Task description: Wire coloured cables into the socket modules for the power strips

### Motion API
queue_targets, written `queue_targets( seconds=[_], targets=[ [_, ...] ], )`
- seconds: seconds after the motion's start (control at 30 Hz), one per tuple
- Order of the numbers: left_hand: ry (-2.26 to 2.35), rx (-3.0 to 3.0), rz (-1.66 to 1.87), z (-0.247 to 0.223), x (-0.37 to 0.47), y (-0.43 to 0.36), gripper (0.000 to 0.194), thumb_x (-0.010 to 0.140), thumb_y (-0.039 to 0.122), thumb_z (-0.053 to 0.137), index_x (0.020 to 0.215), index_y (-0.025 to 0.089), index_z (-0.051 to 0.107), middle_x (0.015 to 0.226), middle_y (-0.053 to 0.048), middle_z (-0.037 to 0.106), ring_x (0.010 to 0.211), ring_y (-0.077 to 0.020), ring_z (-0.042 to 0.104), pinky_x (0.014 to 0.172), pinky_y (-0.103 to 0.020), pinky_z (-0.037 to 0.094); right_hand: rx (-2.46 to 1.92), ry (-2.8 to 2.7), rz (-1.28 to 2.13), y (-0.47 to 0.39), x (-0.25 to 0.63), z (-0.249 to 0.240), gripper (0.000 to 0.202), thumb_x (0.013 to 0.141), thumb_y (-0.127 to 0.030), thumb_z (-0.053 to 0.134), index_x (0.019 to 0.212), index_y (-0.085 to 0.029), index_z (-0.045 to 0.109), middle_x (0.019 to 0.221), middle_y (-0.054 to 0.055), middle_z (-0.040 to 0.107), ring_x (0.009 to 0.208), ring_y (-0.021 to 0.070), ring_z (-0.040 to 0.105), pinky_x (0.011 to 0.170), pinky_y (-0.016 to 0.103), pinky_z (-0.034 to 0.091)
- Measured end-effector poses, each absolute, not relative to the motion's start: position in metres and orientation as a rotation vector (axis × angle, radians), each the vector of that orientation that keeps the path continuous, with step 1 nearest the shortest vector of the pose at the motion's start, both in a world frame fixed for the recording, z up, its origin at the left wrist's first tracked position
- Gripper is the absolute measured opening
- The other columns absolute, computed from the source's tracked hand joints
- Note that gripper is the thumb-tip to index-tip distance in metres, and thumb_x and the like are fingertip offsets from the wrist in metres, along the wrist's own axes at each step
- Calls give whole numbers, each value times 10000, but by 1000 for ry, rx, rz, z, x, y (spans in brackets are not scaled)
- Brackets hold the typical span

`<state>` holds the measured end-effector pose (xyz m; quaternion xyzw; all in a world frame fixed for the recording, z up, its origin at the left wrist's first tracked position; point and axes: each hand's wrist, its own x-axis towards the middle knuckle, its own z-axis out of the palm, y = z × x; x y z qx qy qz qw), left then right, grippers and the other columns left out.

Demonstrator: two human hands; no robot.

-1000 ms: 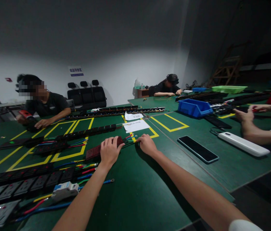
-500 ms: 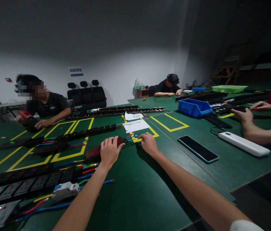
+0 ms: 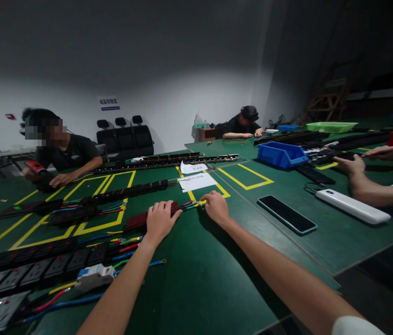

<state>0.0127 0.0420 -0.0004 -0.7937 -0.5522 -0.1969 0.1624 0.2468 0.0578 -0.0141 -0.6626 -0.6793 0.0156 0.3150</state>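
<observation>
A dark red strip (image 3: 135,221), seemingly a socket strip, lies on the green table with my left hand (image 3: 161,222) laid over its right part, fingers wrapped across the top. Colored wires (image 3: 189,205) in red, blue and green come out of its right end. Their tips meet the fingers of my right hand (image 3: 216,207), which is closed in a pinch on them. Just behind the wires is a printed white paper (image 3: 198,182).
Black socket strips (image 3: 56,263) with loose wires and a white breaker (image 3: 95,277) lie at front left. A phone (image 3: 287,214), a white power bank (image 3: 352,206) and a blue bin (image 3: 282,155) are on the right. Co-workers sit across and at right.
The wires, spread apart before, now run straighter and together into my right fingers. The red strip and my left hand have shifted very slightly.
</observation>
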Motion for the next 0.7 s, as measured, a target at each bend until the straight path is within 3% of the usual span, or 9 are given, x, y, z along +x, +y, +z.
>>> queue_targets(
  seconds=[0.37, 0.57, 0.7],
  targets=[
    [-1607, -2265, -588, 4, 15, 39, 531, 997, 568, 353, 1225, 185, 642, 1133, -130, 689, 1035, -284, 598, 889, -421, 427, -1669, -2007, 7, 58, 242, -17, 404, 951, -83, 437, 1066, -243, 789, 993, 91, 650, 940, 201, 567, 819, 278, 391],
    [-1613, -2261, -611, 5, 16, 37, 468, 1017, 482, 342, 1213, 189, 649, 1122, -125, 695, 1033, -274, 605, 896, -411, 431, -1431, -2229, -44, 50, 234, -9, 479, 966, -90, 396, 1274, -295, 700, 1098, 86, 618, 961, 193, 558, 834, 281, 396],
    [-1604, -2246, -606, 3, 16, 37, 447, 1011, 482, 370, 1209, 191, 645, 1114, -121, 695, 1028, -278, 602, 896, -411, 423, -1386, -2372, -40, 46, 227, -7, 461, 974, -118, 397, 1269, -292, 705, 1117, 100, 612, 997, 204, 563, 850, 294, 396]
  ],
)
